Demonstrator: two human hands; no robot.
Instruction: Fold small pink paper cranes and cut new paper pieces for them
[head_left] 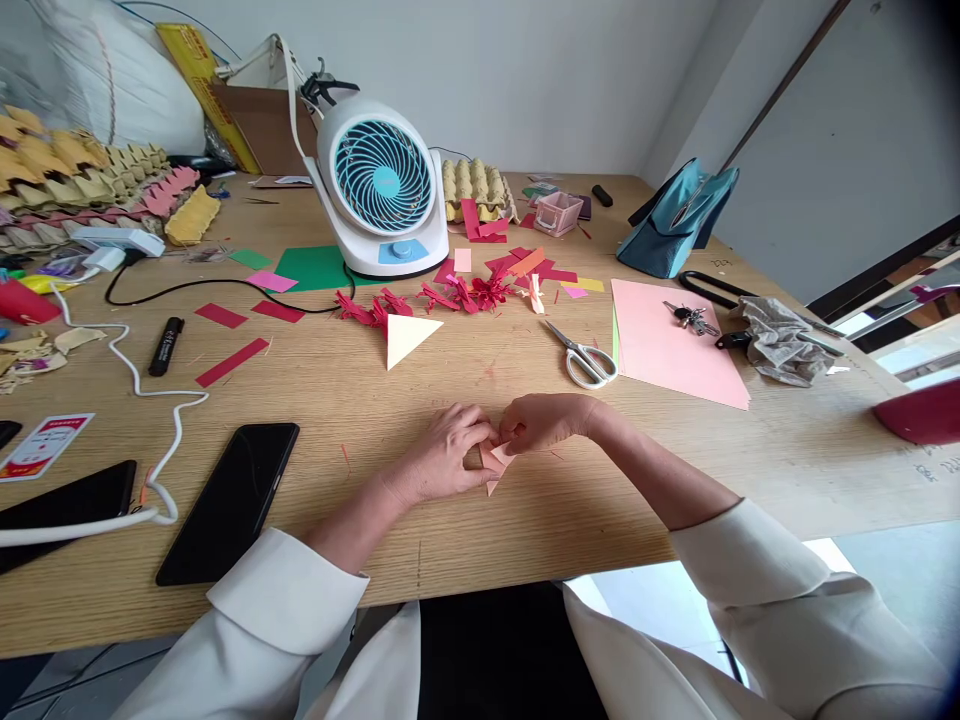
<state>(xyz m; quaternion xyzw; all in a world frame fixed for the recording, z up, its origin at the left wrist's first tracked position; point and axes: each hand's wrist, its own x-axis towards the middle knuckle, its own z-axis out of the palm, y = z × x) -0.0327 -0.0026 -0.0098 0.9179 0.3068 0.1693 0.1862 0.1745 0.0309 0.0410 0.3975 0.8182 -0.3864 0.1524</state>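
Near the front middle of the table, a small folded piece of pink paper (492,462) is gripped between my two hands. My left hand (450,452) has its fingers bent over the paper's left side, thumb low near its edge. From the right, my right hand (541,420) pinches the paper's upper part with curled fingers. Part of the paper is hidden under the fingers. Beyond the hands lie a cream paper triangle (409,338) and white-handled scissors (589,362), their blades slightly apart. Pink paper sheets (667,345) lie to the right of the scissors.
A white fan (386,185) stands at the back, with red crumpled paper strips (457,295) before it. A black phone (232,500), a marker (166,346) and a white cable (180,430) lie left. Keys (690,318) and a blue bag (671,220) are right.
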